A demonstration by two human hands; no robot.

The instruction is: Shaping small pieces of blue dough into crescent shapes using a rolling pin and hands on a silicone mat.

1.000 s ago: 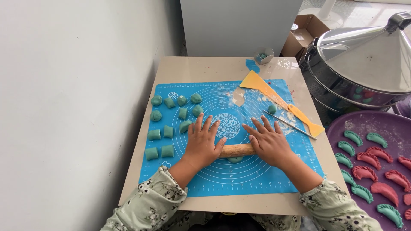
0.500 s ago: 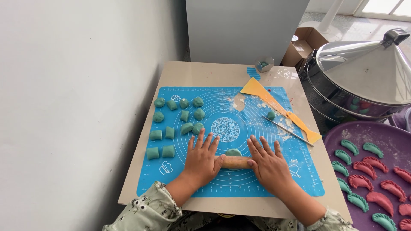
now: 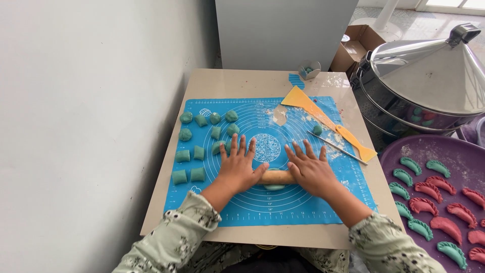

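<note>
A small beige bench [image 3: 237, 83] stands in a corner, its left edge against a plain pale wall and its far edge against a grey cabinet [image 3: 283, 33]. A blue silicone mat [image 3: 252, 210] printed with white rings covers most of the bench top.

Near the bench's front edge, at the middle of the mat, lies a short wooden rolling pin [image 3: 277, 177], set crosswise. Under it shows a small flat piece of teal dough [image 3: 274, 187]. The left hand [image 3: 237, 169] and right hand [image 3: 310, 172] both lie open and flat, fingers spread, palms pressing on the two ends of the pin. The sleeves are pale green with a small flower print.

Along the mat's left side, toward the bench's left edge, sit rows of teal dough lumps [image 3: 202, 146], some just beside the left hand's fingers. Toward the far right corner lies a yellow scraper [image 3: 323, 119], slanting across the mat's edge, with a thin metal rod [image 3: 336, 147] just beside it and one loose dough ball [image 3: 317, 130] between them. Flour dusts that part. A small cup [image 3: 309, 70] stands at the far edge.

Right of the bench stand a steel steamer [image 3: 429, 81] with a cone lid and a purple tray [image 3: 399, 151] holding teal and pink dumplings [image 3: 429, 194]. A cardboard box [image 3: 356, 45] sits on the floor beyond.
</note>
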